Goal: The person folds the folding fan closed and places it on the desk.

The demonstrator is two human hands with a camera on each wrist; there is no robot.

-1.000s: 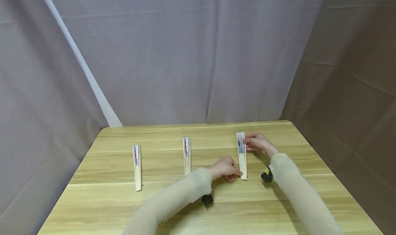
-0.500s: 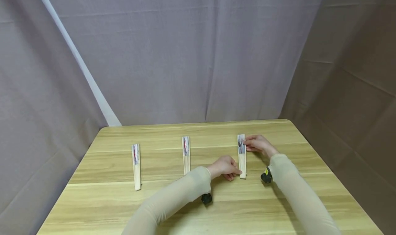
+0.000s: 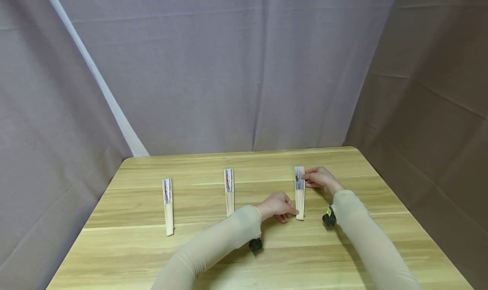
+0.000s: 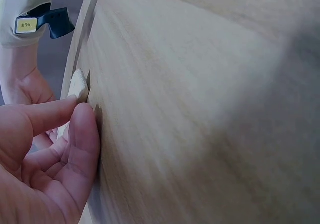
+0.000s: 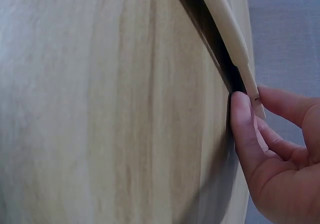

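**Two hands at the ends of the right-hand folded fan**

Slightly shifted since the earlier frames, the right-hand folded fan (image 3: 299,192) now lies a touch nearer the worktop's right side, while both hands keep their places at its two ends. The fan rests flat on the worktop (image 3: 126,247), lengthwise away from the person.

The left hand (image 3: 278,206) sits at the fan's near, wooden end; in the left wrist view its thumb and forefinger (image 4: 82,134) are curled together and pinch the pale tip of the fan (image 4: 78,81). The right hand (image 3: 319,176) sits at the far, printed end; in the right wrist view its thumb and fingertips (image 5: 242,115) close on the fan's slat (image 5: 235,41) from both sides.

Two more folded fans lie untouched on the worktop: the middle fan (image 3: 228,191), near the left hand, and the left fan (image 3: 168,206), well apart from both hands. A black wrist camera (image 3: 329,218) shows under the right sleeve.

The hands cover the fan's edges at both grips. Both wrist views are blurred, so the fan's print cannot be made out there.
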